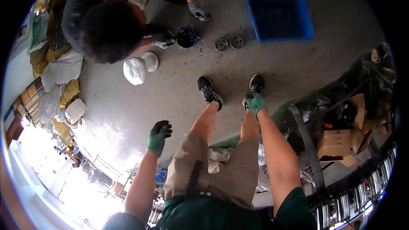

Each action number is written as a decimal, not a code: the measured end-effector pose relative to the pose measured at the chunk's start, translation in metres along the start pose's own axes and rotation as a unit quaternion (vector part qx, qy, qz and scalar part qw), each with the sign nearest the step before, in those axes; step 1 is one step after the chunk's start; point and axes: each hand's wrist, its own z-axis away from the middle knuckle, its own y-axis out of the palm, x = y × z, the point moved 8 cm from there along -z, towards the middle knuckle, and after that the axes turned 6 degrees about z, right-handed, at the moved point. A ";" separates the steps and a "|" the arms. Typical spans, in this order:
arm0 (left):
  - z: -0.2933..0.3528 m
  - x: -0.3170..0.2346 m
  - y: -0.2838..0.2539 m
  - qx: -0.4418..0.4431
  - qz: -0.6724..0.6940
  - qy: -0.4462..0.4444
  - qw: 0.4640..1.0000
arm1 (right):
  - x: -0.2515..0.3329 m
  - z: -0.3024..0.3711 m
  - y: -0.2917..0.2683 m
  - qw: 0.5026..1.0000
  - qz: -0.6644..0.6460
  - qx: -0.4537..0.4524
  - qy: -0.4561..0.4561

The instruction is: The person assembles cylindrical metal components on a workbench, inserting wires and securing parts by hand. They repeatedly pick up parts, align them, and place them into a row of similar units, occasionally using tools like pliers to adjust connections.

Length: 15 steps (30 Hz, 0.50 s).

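Note:
My left hand [159,137], in a green glove with dark fingers, hangs above the floor left of my legs. Its fingers are bent but apart, and nothing is in them. My right hand [255,103], in a similar green glove, hangs in front of my right shoe [257,83]. Its fingers look loosely bent, partly lost against the shoe, with no held thing visible. Ahead of my feet, two round metal parts with holes [221,44] lie side by side. Beyond them a co-worker's gloved hand [163,39] touches a dark blue round pot-like part [186,37].
A co-worker [110,30] bends over at the far left, the other gloved hand [199,11] held low. A blue plastic crate [280,18] stands far right. A white bundle [134,71] lies left. Cardboard boxes [335,143] and a metal frame [307,142] are at the right.

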 end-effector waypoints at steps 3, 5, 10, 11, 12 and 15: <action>-0.056 0.004 0.096 0.093 -0.011 0.003 0.996 | -0.038 -0.078 0.003 0.997 -0.075 -0.035 0.009; -0.077 0.036 0.150 0.148 0.002 -0.007 0.989 | 0.048 -0.064 0.010 0.908 0.381 -0.065 -0.162; -0.116 0.098 0.223 0.202 -0.155 -0.003 0.967 | 0.097 -0.124 0.015 0.881 0.388 -0.129 -0.238; -0.124 0.107 0.230 0.202 -0.161 0.002 0.966 | 0.114 -0.138 0.021 0.857 0.376 -0.165 -0.311; -0.132 0.117 0.236 0.203 -0.167 0.007 0.965 | 0.126 -0.152 0.029 0.828 0.361 -0.201 -0.381; -0.152 0.143 0.244 0.178 -0.108 -0.058 0.976 | 0.172 -0.193 0.072 0.787 0.409 -0.225 -0.403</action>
